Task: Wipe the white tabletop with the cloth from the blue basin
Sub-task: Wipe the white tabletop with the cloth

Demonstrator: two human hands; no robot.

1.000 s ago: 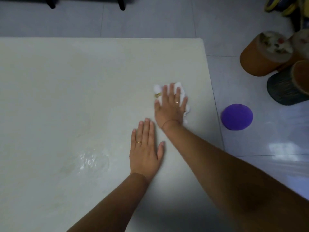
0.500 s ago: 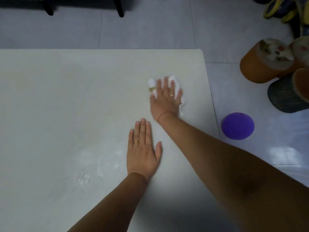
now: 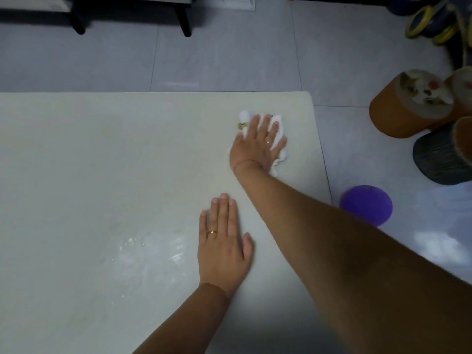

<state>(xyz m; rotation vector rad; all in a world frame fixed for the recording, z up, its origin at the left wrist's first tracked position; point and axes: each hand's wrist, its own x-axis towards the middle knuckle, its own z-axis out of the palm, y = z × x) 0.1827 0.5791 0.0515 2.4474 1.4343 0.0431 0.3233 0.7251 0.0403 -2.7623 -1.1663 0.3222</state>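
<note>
The white tabletop (image 3: pixel 102 175) fills the left and middle of the head view. A crumpled white cloth (image 3: pixel 278 126) lies near the table's far right corner. My right hand (image 3: pixel 255 146) presses flat on the cloth with straight, spread fingers and covers most of it. My left hand (image 3: pixel 222 246) rests flat on the bare tabletop nearer to me, fingers straight and together. A wet, shiny patch (image 3: pixel 150 254) lies just left of my left hand. The blue basin is not in view.
Right of the table, a purple round object (image 3: pixel 367 205) lies on the grey tiled floor. An orange stool (image 3: pixel 408 106) and a dark stool (image 3: pixel 441 157) stand at the far right. Black furniture legs (image 3: pixel 185 21) stand beyond the table's far edge.
My right hand has slid the cloth away from me toward the table's far right corner. My left hand has stayed flat on the table. The view has tilted, showing more floor beyond the table.
</note>
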